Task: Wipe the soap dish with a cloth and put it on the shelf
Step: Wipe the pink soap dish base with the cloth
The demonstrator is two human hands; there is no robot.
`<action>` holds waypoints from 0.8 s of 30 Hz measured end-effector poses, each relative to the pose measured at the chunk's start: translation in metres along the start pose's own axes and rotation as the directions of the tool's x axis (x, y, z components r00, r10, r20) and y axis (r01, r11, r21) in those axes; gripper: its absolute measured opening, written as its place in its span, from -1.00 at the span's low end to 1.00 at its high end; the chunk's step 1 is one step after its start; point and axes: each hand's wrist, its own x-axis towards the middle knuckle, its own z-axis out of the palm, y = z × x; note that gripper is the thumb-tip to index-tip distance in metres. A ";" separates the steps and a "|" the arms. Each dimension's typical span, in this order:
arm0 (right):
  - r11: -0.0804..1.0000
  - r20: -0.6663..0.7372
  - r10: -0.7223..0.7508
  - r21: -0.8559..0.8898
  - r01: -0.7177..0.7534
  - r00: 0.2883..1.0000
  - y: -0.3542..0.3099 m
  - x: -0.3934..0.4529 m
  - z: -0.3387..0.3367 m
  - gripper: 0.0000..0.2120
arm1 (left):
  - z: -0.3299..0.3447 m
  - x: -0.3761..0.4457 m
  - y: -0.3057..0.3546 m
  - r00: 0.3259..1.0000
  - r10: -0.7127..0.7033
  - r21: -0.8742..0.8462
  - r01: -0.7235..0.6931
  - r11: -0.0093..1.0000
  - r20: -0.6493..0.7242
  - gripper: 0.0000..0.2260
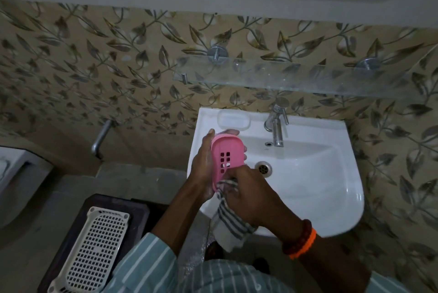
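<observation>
Plainly, no brand, label or readable writing shows on anything in view. One pink soap dish (226,156), with a block of small rectangular drain holes in its floor, is held upright over the left side of the white washbasin (331,174). The left hand (203,169) wraps around the dish's left edge and back, fingers curled behind it with fingertips showing at its far and right rim. The right hand (251,194) is closed on one grey-and-white striped cloth (227,221), pressing a bunched part of it into the near end of the dish while the rest hangs down over the basin's near rim. Two bracelets sit on the right wrist, one of dark beads (298,235) and one orange (305,244). One clear soap tray (233,120) rests on the basin's far ledge, left of the single chrome tap (276,124). One glass shelf (296,79) on two round metal mounts hangs on the leaf-patterned wall beyond the basin. One white perforated basket (94,250) lies on a dark stool (139,207) at near left.
</observation>
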 end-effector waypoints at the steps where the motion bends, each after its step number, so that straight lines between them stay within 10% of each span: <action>1: 1.000 -0.019 0.008 0.030 -0.007 1.000 -0.001 0.000 0.000 -0.89 | 0.002 0.001 -0.002 1.000 0.018 -0.038 -0.018 0.999 0.004 -0.49; 12: 0.996 -0.135 -0.091 -0.021 0.089 0.987 -0.010 -0.001 -0.007 -0.89 | 0.008 -0.005 -0.004 0.999 0.030 -0.131 -0.025 0.991 0.034 -0.53; 19: 0.938 -0.129 -0.110 -0.342 0.060 0.986 0.007 -0.002 -0.017 -0.90 | 0.007 -0.006 0.008 0.994 0.040 -0.087 -0.031 0.996 0.101 -0.48; 24: 0.974 -0.092 -0.174 -0.166 0.157 0.981 -0.001 -0.008 -0.007 -0.92 | 0.009 -0.010 0.006 0.991 0.073 -0.084 -0.064 0.994 0.108 -0.49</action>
